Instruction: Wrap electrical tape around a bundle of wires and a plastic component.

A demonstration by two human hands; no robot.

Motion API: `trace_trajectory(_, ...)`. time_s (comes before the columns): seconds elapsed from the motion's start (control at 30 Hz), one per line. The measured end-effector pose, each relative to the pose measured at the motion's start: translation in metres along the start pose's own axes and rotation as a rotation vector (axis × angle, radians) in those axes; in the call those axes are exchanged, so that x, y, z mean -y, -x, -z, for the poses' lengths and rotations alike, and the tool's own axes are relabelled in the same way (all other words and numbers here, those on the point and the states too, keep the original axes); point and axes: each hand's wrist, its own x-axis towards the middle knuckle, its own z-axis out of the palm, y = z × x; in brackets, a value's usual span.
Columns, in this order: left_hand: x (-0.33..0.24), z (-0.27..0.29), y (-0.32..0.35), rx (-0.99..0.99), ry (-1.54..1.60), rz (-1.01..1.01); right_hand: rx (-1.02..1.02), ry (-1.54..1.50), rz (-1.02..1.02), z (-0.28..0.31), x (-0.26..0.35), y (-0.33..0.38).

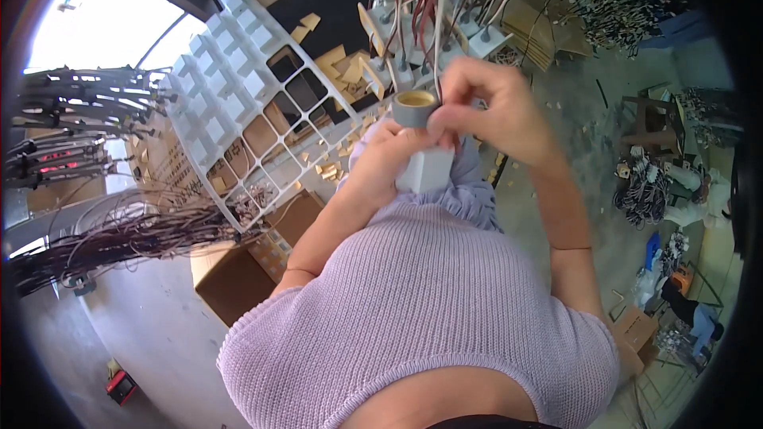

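Note:
My left hand (380, 160) is closed round a white block-shaped housing (429, 172) in front of my lap. A roll of grey tape (414, 114) with a yellowish core sits just above my left thumb. My right hand (494, 110) is closed, its thumb and fingertips pinched at the roll's right side. A pale cable (437, 44) comes down from above to the pinched fingers; its lower end is hidden there. What the fingertips hold besides the roll is covered by my hands.
A white grid rack (262, 143), partly filled with white housings, stands at the left. Beyond my hands are more corded housings (397, 63). Dark cable bundles (119, 230) hang at the left. An open cardboard box (226, 282) is below the rack; yellowish scraps (330, 171) litter the floor.

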Motion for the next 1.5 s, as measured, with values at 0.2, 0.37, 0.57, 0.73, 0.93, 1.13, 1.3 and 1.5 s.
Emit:
trace_trajectory(0.2,-0.021,-0.001,0.008,0.194,0.045,0.065,0.045,0.11,0.265,-0.019,-0.009,-0.014)
trace_trajectory(0.37,-0.037,0.008,0.024,0.094,-0.54,-0.155,-0.125,0.85,0.64,-0.019,-0.004,0.018)
trace_trajectory(0.57,-0.054,-0.006,0.035,0.319,-0.808,-0.232,0.085,0.479,0.29,-0.018,-0.002,0.04)
trace_trajectory(0.73,-0.061,0.013,0.053,0.067,-0.924,-0.293,0.341,-0.028,0.06,0.018,0.015,0.066)
trace_trajectory(0.93,-0.13,0.073,0.031,-0.946,-1.365,-0.822,-0.543,0.041,0.532,0.124,0.032,0.021)
trace_trajectory(1.13,-0.12,-0.052,-0.01,-0.474,-1.954,-1.168,-0.385,0.761,0.338,0.019,-0.029,-0.025)
trace_trajectory(1.3,-0.143,-0.104,-0.064,-0.24,-2.568,-1.358,-0.202,0.46,0.585,-0.016,-0.039,0.031)
trace_trajectory(1.5,-0.191,-0.022,-0.054,-0.209,-2.467,-1.233,-0.58,0.119,0.606,0.06,-0.016,0.005)
